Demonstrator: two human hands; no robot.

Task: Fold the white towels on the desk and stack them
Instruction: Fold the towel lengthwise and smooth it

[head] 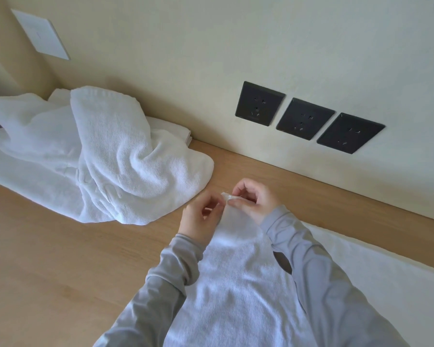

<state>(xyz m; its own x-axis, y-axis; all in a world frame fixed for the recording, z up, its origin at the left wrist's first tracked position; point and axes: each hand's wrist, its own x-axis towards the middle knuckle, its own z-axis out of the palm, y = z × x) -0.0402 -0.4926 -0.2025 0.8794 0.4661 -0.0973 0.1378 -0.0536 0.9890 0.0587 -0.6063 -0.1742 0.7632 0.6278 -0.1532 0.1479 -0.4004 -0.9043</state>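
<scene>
Nearest the camera, a white towel (236, 284) is seen between two grey sleeves (336, 284); its lower end is cut off by the bottom edge, so its full length cannot be judged. Its long axis runs away from the person toward the wall, and it narrows to a bunched upper end held above the desk (60, 259). That end is pinched from both sides: the left hand (201, 219) grips it between curled fingers and thumb, and the right hand (253, 201) pinches the small corner that sticks out between the two hands. The fingertips are partly hidden by the cloth. To the right, a flat white cloth (386, 271) is laid on the desk beside the right sleeve and is cut off by the frame edge; whether it is part of the held towel cannot be told. Farther off to the left, a crumpled heap of white towels (105, 156) is spread on the desk, well apart from the hands, and behind it the edges of folded towels (176, 128) are just visible against the wall, mostly hidden by the heap. On the cream wall (236, 46), three dark sockets (305, 118) are set in a row, and a white switch plate (42, 33) is mounted at upper left.
</scene>
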